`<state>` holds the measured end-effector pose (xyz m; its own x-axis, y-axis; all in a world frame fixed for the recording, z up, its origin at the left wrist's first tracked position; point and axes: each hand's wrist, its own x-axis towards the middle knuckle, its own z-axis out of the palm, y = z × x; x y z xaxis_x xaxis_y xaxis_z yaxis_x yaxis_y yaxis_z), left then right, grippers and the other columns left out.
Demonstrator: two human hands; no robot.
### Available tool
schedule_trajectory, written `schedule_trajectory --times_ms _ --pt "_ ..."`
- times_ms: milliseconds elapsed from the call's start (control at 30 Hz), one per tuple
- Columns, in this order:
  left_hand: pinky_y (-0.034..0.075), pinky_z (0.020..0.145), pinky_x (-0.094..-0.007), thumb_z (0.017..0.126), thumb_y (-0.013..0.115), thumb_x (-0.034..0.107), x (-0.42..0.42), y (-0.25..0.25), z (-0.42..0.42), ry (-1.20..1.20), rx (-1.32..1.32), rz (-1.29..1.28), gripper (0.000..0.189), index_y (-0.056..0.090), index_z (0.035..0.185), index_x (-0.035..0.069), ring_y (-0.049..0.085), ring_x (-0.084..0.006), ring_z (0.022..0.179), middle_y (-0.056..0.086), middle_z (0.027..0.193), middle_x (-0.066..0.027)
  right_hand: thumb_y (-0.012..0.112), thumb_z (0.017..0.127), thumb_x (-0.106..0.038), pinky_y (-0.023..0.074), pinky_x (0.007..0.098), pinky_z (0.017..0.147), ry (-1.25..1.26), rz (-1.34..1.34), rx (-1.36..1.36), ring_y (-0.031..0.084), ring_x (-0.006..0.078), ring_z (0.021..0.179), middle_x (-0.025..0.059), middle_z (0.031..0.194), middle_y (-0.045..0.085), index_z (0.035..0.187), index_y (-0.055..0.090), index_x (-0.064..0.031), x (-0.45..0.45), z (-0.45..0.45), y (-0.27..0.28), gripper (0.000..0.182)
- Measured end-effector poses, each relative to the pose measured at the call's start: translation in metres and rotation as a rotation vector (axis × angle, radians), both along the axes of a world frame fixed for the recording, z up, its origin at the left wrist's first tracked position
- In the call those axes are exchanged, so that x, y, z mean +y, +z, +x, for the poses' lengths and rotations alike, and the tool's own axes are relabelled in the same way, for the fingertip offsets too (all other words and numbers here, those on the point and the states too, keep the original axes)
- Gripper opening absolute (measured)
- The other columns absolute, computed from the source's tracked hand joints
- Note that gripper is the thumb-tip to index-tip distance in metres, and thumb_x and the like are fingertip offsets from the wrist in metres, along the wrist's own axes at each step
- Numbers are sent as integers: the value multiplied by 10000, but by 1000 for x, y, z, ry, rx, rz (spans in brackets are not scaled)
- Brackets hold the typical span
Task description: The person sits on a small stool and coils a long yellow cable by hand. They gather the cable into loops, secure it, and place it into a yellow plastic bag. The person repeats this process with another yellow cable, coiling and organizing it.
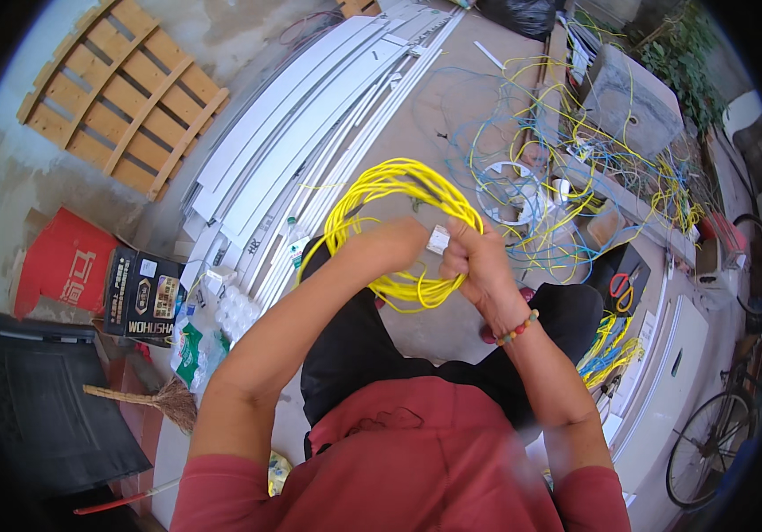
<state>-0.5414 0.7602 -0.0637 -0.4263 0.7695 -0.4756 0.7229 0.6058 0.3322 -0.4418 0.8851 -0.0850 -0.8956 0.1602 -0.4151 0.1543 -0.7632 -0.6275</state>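
My right hand (470, 259), below a beaded bracelet, is closed around the right side of a coil of yellow cable (381, 176). The coil hangs above my knees as a loose ring of many turns, with dark patches at its top. Over the inside of the ring is my left hand (407, 243), bent at the wrist; its fingers are hidden behind it, so its grip does not show. A small white block (438, 239) bearing fine writing appears between the hands; whether either hand touches it is unclear.
Long white panels (288, 126) lie beyond the coil at left. Tangled blue and yellow cables (520, 133) spread at right, near a stone basin (633, 100). Scissors (622, 291) rest on a dark box by my right knee. A plastic bottle (296, 243) and straw broom (168, 402) are at left.
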Motion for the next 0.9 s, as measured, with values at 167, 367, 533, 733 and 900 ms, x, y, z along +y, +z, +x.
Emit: schedule_trajectory --times_ms 167,367,533,733,900 --pt "506 800 -376 788 485 -64 -38 61 26 -46 290 876 246 626 986 -28 622 -352 937 625 1067 -217 605 890 -134 307 241 415 -92 -152 47 318 65 424 -45 563 330 895 470 -135 38 0 -3 136" --pt "516 736 -302 957 439 69 -92 19 15 1214 13 1702 150 547 1024 -12 582 -149 794 598 930 -104 566 919 -148 288 228 409 -90 -335 123 320 51 403 -56 558 356 872 496 -131 51 12 9 86" --pt "515 816 -326 897 556 112 -58 -46 30 1045 -1143 1313 342 523 1215 -9 621 -207 944 619 1081 -127 551 930 -151 301 238 422 14 -558 186 328 52 414 -50 562 366 839 496 -84 46 20 20 126" --pt "500 747 -383 908 503 242 -32 -75 24 527 -1988 1623 231 504 1050 61 556 -190 735 586 898 -79 556 928 -152 316 248 444 2 -724 191 327 56 418 -51 566 362 841 501 -88 44 27 14 121" --pt "481 569 -276 862 477 4 -22 -102 69 1801 -1667 1200 102 510 792 71 439 -127 461 501 647 -13 573 921 -178 309 244 439 -128 -606 348 325 60 410 -53 561 364 789 486 -114 52 19 2 171"
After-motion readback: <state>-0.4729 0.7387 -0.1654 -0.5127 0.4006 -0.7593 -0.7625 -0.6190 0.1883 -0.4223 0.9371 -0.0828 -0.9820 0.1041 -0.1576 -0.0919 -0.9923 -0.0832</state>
